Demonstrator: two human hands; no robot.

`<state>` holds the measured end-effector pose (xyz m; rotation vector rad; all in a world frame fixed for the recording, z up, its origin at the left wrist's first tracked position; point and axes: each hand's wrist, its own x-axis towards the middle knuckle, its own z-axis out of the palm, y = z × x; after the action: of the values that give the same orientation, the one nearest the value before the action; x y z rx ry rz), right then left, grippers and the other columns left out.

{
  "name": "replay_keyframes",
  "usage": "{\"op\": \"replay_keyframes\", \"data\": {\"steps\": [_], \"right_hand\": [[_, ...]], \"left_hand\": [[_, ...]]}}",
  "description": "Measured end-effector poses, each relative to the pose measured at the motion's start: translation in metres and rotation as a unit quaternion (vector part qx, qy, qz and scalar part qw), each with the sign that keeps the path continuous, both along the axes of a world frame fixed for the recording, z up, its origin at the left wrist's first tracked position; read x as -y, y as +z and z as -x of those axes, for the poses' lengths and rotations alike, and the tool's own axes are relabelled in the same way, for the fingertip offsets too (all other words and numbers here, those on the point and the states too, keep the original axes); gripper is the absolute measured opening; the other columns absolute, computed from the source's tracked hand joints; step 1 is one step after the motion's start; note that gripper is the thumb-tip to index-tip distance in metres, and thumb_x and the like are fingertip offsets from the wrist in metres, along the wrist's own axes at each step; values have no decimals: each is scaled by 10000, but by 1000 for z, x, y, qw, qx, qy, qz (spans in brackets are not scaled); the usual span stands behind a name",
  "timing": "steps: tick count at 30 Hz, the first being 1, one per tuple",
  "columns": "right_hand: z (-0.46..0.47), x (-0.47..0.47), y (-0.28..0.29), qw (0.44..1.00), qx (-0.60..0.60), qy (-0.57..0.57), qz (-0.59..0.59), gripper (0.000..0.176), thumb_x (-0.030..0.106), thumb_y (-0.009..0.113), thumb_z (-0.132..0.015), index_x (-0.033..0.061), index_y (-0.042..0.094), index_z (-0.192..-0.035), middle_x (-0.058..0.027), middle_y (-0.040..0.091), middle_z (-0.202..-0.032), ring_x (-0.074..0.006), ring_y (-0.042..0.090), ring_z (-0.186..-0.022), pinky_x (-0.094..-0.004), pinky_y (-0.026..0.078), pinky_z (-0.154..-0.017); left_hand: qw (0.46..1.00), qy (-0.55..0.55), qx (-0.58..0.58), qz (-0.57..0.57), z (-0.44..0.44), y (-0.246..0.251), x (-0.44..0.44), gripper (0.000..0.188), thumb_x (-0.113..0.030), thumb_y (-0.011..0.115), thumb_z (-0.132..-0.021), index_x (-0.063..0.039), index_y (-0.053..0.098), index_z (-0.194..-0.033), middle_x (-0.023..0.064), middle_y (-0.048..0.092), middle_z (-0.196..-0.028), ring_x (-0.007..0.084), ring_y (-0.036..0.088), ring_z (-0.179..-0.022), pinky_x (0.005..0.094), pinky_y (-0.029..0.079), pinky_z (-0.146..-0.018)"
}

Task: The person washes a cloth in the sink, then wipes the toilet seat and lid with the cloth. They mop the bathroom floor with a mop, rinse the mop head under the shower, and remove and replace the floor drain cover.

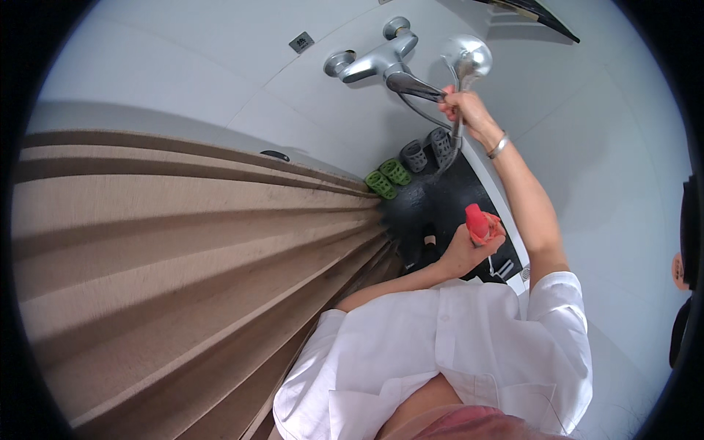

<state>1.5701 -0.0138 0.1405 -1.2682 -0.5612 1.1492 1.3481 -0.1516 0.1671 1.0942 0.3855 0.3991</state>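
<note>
My right hand (465, 113), with a silver bracelet at its wrist, is closed round the handle of a chrome shower head (473, 59). Its fingertips are at the end of the lever (412, 85) of a chrome wall mixer tap (379, 59). The metal shower hose (455, 144) hangs below this hand. Lower down, in front of my white shirt (396, 335), my left hand (465, 256) grips a red-topped object (476, 218) with crumpled red material around it. The fingers partly hide the object, so its exact kind cannot be told.
A pleated beige curtain (165, 220) spans the left side. Green clogs (380, 185) and grey clogs (413, 156) stand on the dark wet floor (421, 198) by the wall. A dark shelf (544, 19) juts out at top right. Dark objects are at the far right edge.
</note>
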Motion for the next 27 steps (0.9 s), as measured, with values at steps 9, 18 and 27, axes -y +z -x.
{"op": "replay_keyframes", "data": {"steps": [9, 18, 27], "right_hand": [[-61, 239, -113, 868, -25, -493, 58, 278, 302, 648, -881, 69, 526, -790, -16, 484, -602, -114, 467, -506, -328, 449, -497], [81, 527, -190, 390, -104, -914, -23, 361, 273, 613, -909, 84, 385, -703, -30, 375, -553, -169, 387, -452, -356, 412, -438], [257, 638, -293, 104, -168, -978, -70, 288, 226, 591, -908, 65, 413, -747, -53, 408, -554, -191, 419, -435, -374, 429, -424]], "left_hand": [[985, -164, 15, -56, -17, -22, -26, 179, -49, 675, -821, -68, 579, -971, -8, 564, -847, 58, 526, -742, 205, 437, -652], [841, -500, -22, -206, -38, -68, -29, 199, -95, 648, -827, -34, 622, -1015, 121, 554, -1276, 175, 515, -1137, 295, 377, -940], [687, -621, -351, -140, -99, -52, 0, 579, 22, 632, -823, -41, 427, -1361, 124, 412, -1421, 263, 508, -1218, 360, 443, -953]]}}
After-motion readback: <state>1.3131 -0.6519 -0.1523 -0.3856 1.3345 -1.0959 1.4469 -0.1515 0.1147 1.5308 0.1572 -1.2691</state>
